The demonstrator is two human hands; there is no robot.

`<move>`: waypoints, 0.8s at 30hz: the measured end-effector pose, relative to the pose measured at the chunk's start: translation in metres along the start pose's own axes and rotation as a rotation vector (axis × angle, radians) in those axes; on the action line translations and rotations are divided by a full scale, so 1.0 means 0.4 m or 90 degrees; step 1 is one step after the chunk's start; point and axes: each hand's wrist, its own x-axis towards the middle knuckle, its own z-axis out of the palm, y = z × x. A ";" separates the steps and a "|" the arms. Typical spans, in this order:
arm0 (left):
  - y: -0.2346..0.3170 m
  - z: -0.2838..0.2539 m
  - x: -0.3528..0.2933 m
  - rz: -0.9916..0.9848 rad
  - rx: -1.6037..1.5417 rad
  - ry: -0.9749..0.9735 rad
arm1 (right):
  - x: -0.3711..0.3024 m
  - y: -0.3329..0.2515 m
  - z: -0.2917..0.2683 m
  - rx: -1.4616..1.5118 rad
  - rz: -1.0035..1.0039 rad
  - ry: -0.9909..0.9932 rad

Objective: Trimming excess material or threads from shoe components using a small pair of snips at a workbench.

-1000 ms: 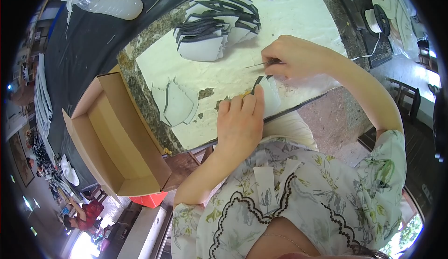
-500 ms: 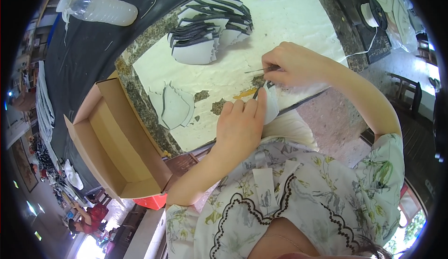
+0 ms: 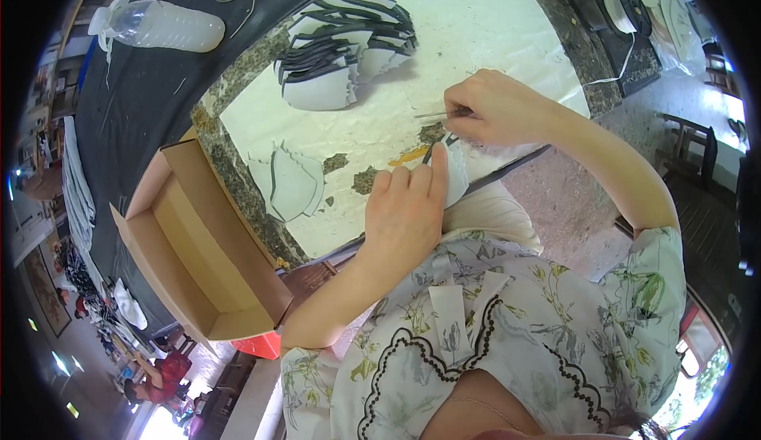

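A small white piece (image 3: 457,174) with a dark edge lay on the pale sheet (image 3: 483,28), at the border nearest the person, and clock directions here ran from it. At eight o'clock and touching it, the left hand (image 3: 404,210) pressed down with its fingers close together, the index finger stretched along the piece; the thumb was hidden, so whether it gripped could not be told. At one o'clock, the right hand (image 3: 485,109) had its fingers clamped on a thin metal tool (image 3: 432,115) whose tip pointed toward nine. Loose white pieces (image 3: 296,182) lay at nine o'clock, a layered stack of dark-edged pieces (image 3: 329,67) at ten, and an open cardboard box (image 3: 230,210) stood at eight, well apart
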 end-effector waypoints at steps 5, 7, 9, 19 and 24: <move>0.005 -0.010 0.026 -0.003 -0.018 -0.027 | -0.030 0.025 -0.005 -0.086 -0.050 0.173; 0.002 -0.001 0.014 -0.020 -0.011 -0.030 | -0.044 0.004 -0.016 -0.121 -0.092 0.337; 0.002 0.017 -0.013 -0.082 -0.084 0.015 | -0.120 -0.101 -0.057 -0.063 0.232 0.328; 0.019 0.045 -0.030 -0.085 -0.082 0.144 | -0.146 -0.111 0.129 -0.051 0.331 0.212; 0.023 0.042 -0.034 -0.092 -0.084 0.121 | -0.120 -0.110 0.130 -0.026 0.276 0.213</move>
